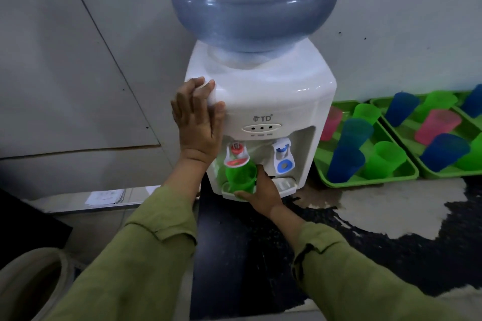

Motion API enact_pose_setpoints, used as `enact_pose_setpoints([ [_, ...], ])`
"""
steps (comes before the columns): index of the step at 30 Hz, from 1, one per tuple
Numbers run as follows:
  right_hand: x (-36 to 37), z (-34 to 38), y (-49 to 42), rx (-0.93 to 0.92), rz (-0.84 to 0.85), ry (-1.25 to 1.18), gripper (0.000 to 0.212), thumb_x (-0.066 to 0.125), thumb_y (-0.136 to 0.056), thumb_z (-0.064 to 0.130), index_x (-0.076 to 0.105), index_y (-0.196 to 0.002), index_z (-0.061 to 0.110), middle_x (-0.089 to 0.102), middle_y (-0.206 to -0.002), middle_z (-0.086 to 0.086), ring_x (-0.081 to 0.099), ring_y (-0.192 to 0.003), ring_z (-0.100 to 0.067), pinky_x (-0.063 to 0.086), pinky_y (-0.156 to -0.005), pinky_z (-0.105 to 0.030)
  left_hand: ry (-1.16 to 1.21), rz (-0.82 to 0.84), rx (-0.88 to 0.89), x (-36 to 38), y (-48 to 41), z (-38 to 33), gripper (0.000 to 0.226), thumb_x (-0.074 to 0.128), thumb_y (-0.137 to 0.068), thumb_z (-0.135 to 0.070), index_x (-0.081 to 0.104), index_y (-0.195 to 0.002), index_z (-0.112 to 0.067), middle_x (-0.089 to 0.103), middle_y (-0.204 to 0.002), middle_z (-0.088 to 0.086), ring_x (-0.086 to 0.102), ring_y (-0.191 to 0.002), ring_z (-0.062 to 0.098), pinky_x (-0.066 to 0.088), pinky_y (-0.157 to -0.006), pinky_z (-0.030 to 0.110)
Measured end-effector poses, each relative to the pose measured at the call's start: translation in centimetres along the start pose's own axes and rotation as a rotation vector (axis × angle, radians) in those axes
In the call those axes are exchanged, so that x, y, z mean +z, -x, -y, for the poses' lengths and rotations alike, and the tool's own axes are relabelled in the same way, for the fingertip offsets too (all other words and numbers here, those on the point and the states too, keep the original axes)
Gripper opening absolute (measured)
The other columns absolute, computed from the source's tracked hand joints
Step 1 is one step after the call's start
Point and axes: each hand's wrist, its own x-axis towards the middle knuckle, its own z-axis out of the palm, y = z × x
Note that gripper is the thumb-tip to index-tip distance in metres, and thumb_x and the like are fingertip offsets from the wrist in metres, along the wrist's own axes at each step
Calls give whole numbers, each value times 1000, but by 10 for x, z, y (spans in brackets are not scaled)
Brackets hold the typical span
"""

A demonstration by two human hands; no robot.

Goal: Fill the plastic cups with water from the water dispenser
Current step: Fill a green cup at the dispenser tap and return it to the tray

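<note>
A white water dispenser (271, 101) with a big blue bottle (254, 2) on top stands on a dark counter. My right hand (260, 191) holds a green plastic cup (241, 177) under the red tap (236, 155), pushed against its lever above the drip tray (284, 186). The blue tap (283, 156) to the right is free. My left hand (198, 120) lies flat against the dispenser's upper left corner, fingers spread. I cannot see whether water is in the cup.
Two green trays (370, 180) (440, 174) sit right of the dispenser, holding several blue, green and pink cups. The counter (391, 250) is dark with pale patches. A grey wall panel (78, 73) is on the left, a round pale container (31, 286) at lower left.
</note>
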Motion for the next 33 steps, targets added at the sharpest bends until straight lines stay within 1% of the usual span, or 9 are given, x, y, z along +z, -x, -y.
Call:
enact_pose_setpoints([
  [8,3,5,6,21,-35,4,73,80,-71,26,37,-127,7,52,-127,-12,51,-117,-27,43,-97,-37,152,64,-132,-20,2,-18,36,55,-90,-19,56,-123,-6,48,-128,16,43,-122,29,28,-108,28],
  [13,5,6,5,59,-30,28,76,80,-70,28,36,-129,9,52,-128,-11,51,-118,-27,43,-97,-36,193,-24,-158,-28,24,-20,24,64,-82,-11,62,-104,-2,53,-111,13,49,-111,22,39,-101,29],
  [15,6,7,4,71,-37,37,76,81,-69,29,36,-128,9,52,-128,-11,52,-117,-27,43,-96,-36,224,61,-223,-29,38,-16,19,64,-82,-14,60,-100,-7,57,-101,5,53,-98,17,44,-90,27],
  [17,5,7,4,72,-45,37,74,81,-69,28,37,-125,9,53,-126,-11,52,-115,-27,44,-94,-33,319,217,-425,-31,49,-13,10,64,-85,-23,58,-91,-20,61,-86,-9,58,-79,8,49,-73,26],
  [19,6,7,3,70,-50,25,74,82,-68,25,37,-125,9,54,-125,-10,53,-115,-26,40,-92,-27,279,372,-623,-29,57,-6,18,63,-83,-39,53,-74,-26,60,-70,-10,57,-65,3,45,-58,24],
  [21,6,8,3,74,-53,31,74,82,-68,24,37,-125,9,55,-125,-9,53,-115,-26,40,-91,-26,248,582,-793,-22,58,2,32,63,-80,-47,52,-67,-21,63,-68,-3,59,-63,12,45,-60,27],
  [23,7,7,3,84,-51,52,74,81,-69,26,37,-125,8,55,-125,-11,54,-115,-27,43,-93,-31,345,760,-940,-16,57,4,32,65,-81,-41,54,-65,-17,62,-65,4,58,-55,14,45,-59,23],
  [26,7,7,3,88,-54,55,74,81,-68,27,38,-125,8,54,-125,-12,54,-114,-27,44,-94,-34,476,802,-1031,-13,55,6,25,66,-83,-26,55,-67,-11,56,-57,1,48,-35,1,37,-41,11],
  [33,8,7,2,96,-63,48,74,82,-68,27,38,-124,9,54,-125,-11,54,-114,-25,44,-95,-33,514,805,-1092,-10,55,6,28,70,-80,-19,52,-61,-10,52,-53,1,43,-35,2,34,-40,14],
])
